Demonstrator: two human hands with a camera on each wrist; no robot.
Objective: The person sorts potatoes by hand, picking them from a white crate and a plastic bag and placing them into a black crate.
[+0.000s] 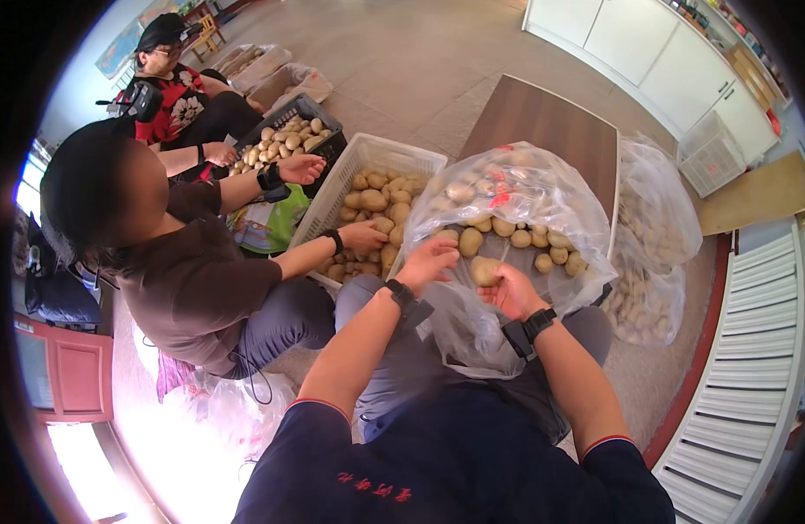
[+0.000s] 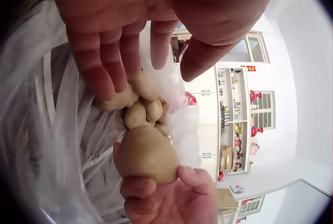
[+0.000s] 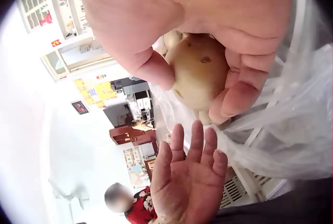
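A large potato (image 1: pixel 484 271) is in my right hand (image 1: pixel 516 295), gripped between the thumb and curled fingers. In the right wrist view, dark spots mark the skin of this potato (image 3: pixel 200 70). My left hand (image 1: pixel 430 264) hovers just left of it, and its palm and loosely spread fingers hold nothing in the right wrist view. Both hands are at the mouth of a clear plastic bag (image 1: pixel 481 336). Several smaller potatoes (image 1: pixel 542 240) lie inside the bag beyond my hands.
At my left stands a white crate (image 1: pixel 433 160) of potatoes, where another person's hand (image 1: pixel 363 237) reaches in. Farther off, a second person sits by a black crate (image 1: pixel 331 122). A brown table (image 1: pixel 542 113) lies behind the bag; more filled bags (image 1: pixel 651 288) stand at right.
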